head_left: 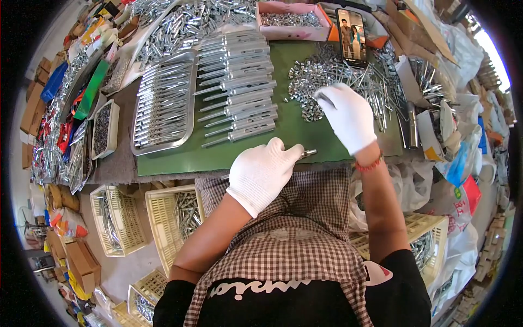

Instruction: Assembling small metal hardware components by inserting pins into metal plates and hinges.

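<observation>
A slim metal part [309, 153] lies right of the silver tray [193, 103] and nearer the person, gripped by the closed left hand [261, 174]. Farther right of the tray, the right hand [348, 117] bends its fingers at a heap of small nuts [308, 82]; whether it grips one, I cannot tell. Metal cylinders [248, 99] line the tray's right side.

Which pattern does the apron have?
The apron has dark and pale checks; the head view shows it.
</observation>
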A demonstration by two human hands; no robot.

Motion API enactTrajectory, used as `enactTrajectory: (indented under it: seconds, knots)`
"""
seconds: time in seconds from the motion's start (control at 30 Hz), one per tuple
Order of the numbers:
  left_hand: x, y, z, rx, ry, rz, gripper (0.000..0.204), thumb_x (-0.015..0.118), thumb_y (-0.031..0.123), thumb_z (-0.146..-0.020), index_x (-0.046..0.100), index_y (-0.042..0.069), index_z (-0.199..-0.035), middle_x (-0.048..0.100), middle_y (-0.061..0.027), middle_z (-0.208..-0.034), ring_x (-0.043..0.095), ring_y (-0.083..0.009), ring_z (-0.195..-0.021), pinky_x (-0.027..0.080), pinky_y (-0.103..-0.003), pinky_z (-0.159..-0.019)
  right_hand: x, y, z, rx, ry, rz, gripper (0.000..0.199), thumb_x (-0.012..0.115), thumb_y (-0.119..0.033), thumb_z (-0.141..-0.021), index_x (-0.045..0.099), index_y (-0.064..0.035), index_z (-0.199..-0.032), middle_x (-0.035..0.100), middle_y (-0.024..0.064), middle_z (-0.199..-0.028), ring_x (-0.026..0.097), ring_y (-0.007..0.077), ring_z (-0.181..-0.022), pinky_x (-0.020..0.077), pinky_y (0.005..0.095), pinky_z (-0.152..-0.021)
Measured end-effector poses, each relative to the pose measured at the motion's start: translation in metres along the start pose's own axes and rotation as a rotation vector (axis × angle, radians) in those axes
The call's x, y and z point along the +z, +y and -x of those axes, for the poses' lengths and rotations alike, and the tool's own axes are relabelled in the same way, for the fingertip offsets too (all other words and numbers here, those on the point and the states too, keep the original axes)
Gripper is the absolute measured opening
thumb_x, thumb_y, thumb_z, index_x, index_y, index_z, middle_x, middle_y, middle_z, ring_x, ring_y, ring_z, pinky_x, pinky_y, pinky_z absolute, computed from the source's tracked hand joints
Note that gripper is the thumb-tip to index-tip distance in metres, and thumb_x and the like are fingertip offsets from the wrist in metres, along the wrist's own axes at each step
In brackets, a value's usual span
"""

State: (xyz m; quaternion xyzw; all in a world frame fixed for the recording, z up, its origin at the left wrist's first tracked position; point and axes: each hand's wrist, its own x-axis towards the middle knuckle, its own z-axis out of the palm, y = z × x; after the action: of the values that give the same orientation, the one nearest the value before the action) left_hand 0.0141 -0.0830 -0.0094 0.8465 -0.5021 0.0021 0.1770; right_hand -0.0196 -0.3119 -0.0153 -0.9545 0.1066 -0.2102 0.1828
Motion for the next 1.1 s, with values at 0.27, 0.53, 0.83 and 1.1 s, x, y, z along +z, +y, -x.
enactTrajectory:
  seconds: [0.27, 0.53, 0.83, 1.1]
  knots:
    - [-0.001, 0.0, -0.001, 0.015, -0.019, 0.002, 0.022, 0.061, 0.02, -0.091, 0.066, 0.021, -0.112, 0.057, -0.0098, -0.081, 0.062, -0.0308, -0.065, 0.051, -0.042, -0.056, 0.016, -0.005, -0.052, -0.031, -0.135, 0.27, 0.018, 0.061, -0.024, -0.088, 0.068, -0.0082, -0.089, 0.066, 0.0158, -0.095, 0.067, 0.0361, -0.088, 0.0536, 0.0478, -0.077]
    - [-0.001, -0.001, -0.001, 0.0, -0.03, 0.011, 0.022, 0.06, 0.02, -0.092, 0.066, 0.021, -0.112, 0.058, -0.0103, -0.081, 0.062, -0.0309, -0.066, 0.051, -0.042, -0.057, 0.012, -0.003, -0.046, -0.004, -0.114, 0.181, 0.02, 0.06, -0.026, -0.089, 0.069, -0.0092, -0.094, 0.066, 0.0154, -0.096, 0.066, 0.036, -0.09, 0.053, 0.0483, -0.078]
    - [0.001, -0.001, 0.0, 0.01, -0.004, 0.024, 0.023, 0.06, 0.02, -0.091, 0.067, 0.021, -0.112, 0.058, -0.0099, -0.082, 0.063, -0.0309, -0.067, 0.051, -0.042, -0.058, 0.013, -0.002, -0.057, -0.052, -0.184, 0.219, 0.02, 0.057, -0.025, -0.091, 0.067, -0.0076, -0.097, 0.067, 0.0173, -0.093, 0.067, 0.0376, -0.087, 0.0529, 0.0493, -0.079]
    - [-0.001, -0.002, -0.001, -0.014, -0.031, 0.04, 0.023, 0.06, 0.02, -0.091, 0.066, 0.021, -0.113, 0.058, -0.0095, -0.083, 0.063, -0.0309, -0.067, 0.052, -0.042, -0.058, -0.013, -0.013, 0.016, -0.11, -0.126, -0.295, 0.017, 0.063, -0.015, -0.091, 0.07, -0.0091, -0.105, 0.071, 0.0125, -0.096, 0.07, 0.03, -0.088, 0.0553, 0.0383, -0.078]
